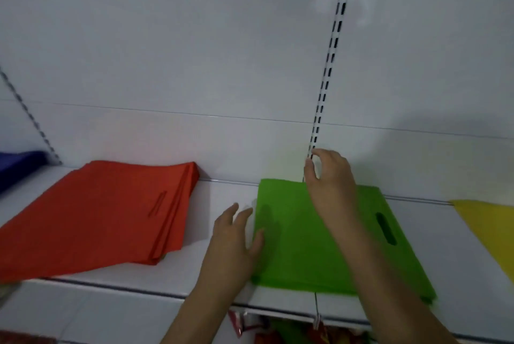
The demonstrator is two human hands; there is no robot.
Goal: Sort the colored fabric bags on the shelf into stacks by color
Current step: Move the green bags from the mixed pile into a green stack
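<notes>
- No text, label, brand, number or sign can be read anywhere in the head view.
- The red packaging (pixel 319 334) hanging below the shelf (pixel 217 193) carries yellowish marks, too blurred to read.

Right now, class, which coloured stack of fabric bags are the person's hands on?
The green fabric bag stack, between the red fabric bag stack and the yellow fabric bag. The left hand rests at its left edge, and the right hand is at its back edge.
</notes>
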